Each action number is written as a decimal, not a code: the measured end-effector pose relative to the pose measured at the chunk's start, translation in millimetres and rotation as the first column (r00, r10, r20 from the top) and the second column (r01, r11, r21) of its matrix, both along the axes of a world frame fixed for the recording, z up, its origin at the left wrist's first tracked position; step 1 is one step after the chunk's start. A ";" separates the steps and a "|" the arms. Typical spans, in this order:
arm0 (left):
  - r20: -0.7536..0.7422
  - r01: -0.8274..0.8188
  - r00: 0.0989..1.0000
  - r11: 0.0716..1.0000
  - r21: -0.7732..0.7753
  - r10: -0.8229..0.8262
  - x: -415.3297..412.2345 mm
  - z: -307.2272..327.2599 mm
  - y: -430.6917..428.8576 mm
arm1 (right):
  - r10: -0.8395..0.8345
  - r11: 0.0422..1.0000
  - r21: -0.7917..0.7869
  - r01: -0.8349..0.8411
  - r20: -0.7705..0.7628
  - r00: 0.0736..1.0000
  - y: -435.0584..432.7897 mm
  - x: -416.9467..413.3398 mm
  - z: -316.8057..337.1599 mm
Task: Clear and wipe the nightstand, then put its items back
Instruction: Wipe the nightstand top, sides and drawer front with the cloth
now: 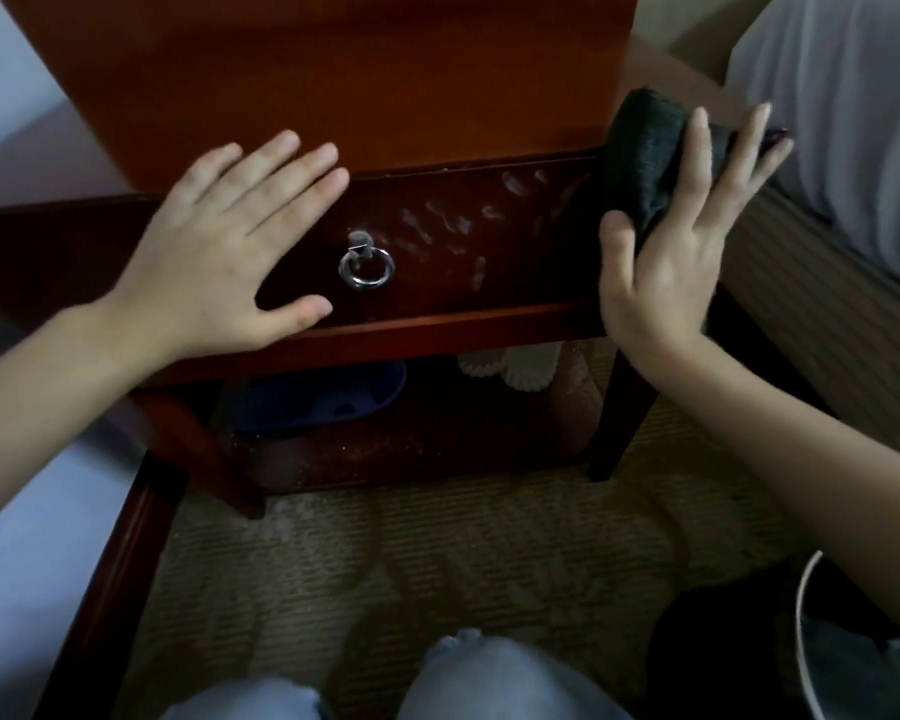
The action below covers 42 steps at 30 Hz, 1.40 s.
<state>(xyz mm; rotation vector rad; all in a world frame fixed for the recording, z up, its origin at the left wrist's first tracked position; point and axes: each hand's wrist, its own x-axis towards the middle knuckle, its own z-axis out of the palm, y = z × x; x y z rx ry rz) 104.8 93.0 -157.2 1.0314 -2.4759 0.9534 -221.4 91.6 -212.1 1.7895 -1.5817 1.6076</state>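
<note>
While spread on the drawer [468, 283], left fingers [292, 174]; right fingers [696, 153] pinching cloth [645, 142]; basin [323, 397] beneath.

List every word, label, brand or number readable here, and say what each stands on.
None: no text is readable in this view.
The drawer front bears only pale smudges; its ring pull is plain metal.
The dark cloth held by the right hand shows no tag.
The blue object and white object underneath are too dim to show any marking.
</note>
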 end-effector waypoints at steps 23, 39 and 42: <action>0.157 0.022 0.987 0.999 0.043 -0.029 14.4 9.0 -2.4 | -0.006 0.901 -0.351 -0.256 -0.599 0.800 -17.6 80.0 14.6; 0.058 -0.141 0.987 0.985 -0.099 0.148 56.2 -8.4 6.9 | -0.031 0.952 -0.222 -0.209 -0.752 0.658 -20.9 -27.0 8.4; 0.070 -0.106 0.991 0.992 -0.075 0.111 61.8 -6.0 5.6 | -0.014 0.930 -0.239 -0.281 -0.783 0.622 -22.3 49.3 4.7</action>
